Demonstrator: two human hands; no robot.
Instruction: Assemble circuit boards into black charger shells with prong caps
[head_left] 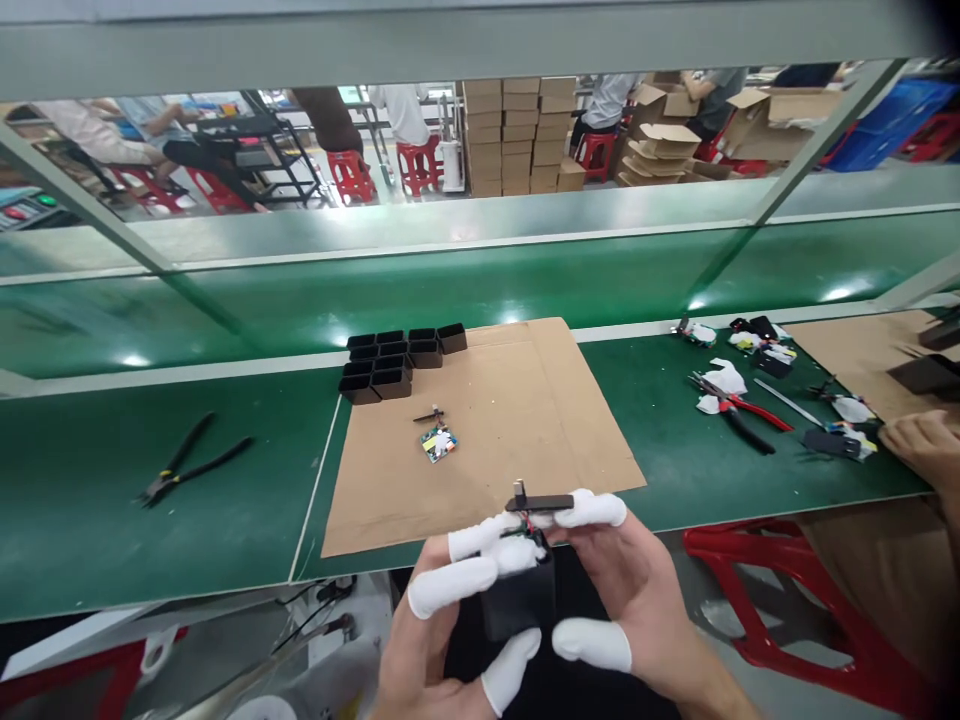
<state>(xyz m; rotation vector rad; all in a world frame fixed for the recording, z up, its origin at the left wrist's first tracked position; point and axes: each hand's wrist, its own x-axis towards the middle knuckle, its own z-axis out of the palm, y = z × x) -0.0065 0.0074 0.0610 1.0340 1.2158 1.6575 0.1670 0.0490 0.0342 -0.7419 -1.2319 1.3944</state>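
Note:
My left hand (431,630) and my right hand (637,610), both with white finger cots, hold a small black box-shaped case (517,600) just in front of the table edge. My left hand cups the case from the left and below. My right hand's fingertips pinch a flat black lid with a metal pin (541,500) on top of the case, where red wires and a small board show. A loose small circuit board (438,443) and a black plug piece (433,414) lie on the brown cardboard sheet (525,400).
A cluster of several empty black cases (397,362) stands at the cardboard's far left corner. Black pliers (191,460) lie on the green mat at left. Red-handled pliers (742,412) and small parts lie at right, near another person's hand (926,450). A red stool (795,590) stands below.

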